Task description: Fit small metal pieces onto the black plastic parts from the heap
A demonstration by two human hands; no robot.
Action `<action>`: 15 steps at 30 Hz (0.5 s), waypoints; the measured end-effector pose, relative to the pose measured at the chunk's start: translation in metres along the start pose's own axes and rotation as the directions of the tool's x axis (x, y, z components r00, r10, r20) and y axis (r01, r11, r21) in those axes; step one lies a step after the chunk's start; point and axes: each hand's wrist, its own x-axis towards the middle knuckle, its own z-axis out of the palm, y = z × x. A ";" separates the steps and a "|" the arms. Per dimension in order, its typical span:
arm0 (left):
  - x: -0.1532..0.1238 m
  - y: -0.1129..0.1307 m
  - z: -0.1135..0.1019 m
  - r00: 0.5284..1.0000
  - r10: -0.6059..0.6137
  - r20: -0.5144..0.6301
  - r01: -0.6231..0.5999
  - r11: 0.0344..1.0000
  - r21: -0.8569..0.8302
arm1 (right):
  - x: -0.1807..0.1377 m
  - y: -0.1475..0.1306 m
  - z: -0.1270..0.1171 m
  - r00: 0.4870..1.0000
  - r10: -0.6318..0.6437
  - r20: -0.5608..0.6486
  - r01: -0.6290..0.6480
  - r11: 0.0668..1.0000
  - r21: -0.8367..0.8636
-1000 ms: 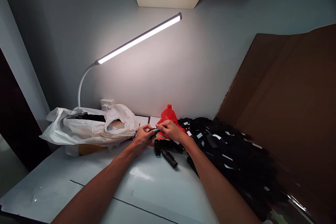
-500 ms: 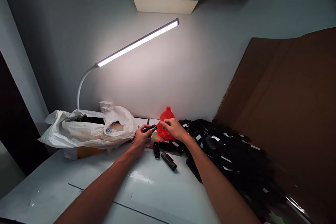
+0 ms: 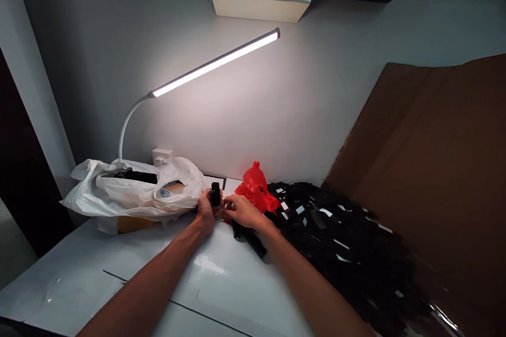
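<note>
My left hand [image 3: 205,211] is closed around a small black plastic piece [image 3: 215,193], held upright above the table. Close beside it, my right hand [image 3: 245,212] has its fingers pinched together; anything between them is too small or hidden to name. Under my right hand, a ribbed-looking black plastic piece [image 3: 256,245] lies on the white tabletop, partly covered by the wrist. Another short black piece [image 3: 236,231] rests just left of it. Behind my right hand sits a crumpled red plastic bag [image 3: 255,181].
A large heap of black pieces [image 3: 340,258] with pale labels spreads along the right, against a leaning cardboard sheet [image 3: 427,158]. On the left a white plastic bag [image 3: 130,200] stands before a lit lamp [image 3: 217,63]. A shelf [image 3: 261,6] hangs overhead.
My left hand has turned the black piece from lying slanted to upright. My right hand has come left and down from the red bag to beside my left hand. The view has shifted slightly.
</note>
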 end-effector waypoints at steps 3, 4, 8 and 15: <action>-0.001 -0.001 -0.002 1.000 -0.005 0.029 0.005 1.000 0.007 | 0.002 -0.001 0.013 1.000 0.015 -0.007 -0.015 0.999 0.046; -0.001 -0.002 -0.002 0.999 -0.007 0.040 0.007 1.000 0.007 | 0.002 0.000 0.015 0.999 0.037 -0.008 -0.037 0.997 0.074; -0.003 -0.003 0.000 0.999 -0.020 0.051 0.021 1.000 -0.004 | 0.001 0.007 0.012 0.997 0.078 -0.017 -0.074 0.985 0.157; -0.004 -0.001 0.001 0.995 -0.019 0.099 0.023 0.999 -0.037 | -0.001 0.017 -0.002 0.991 -0.018 0.131 -0.020 0.958 0.287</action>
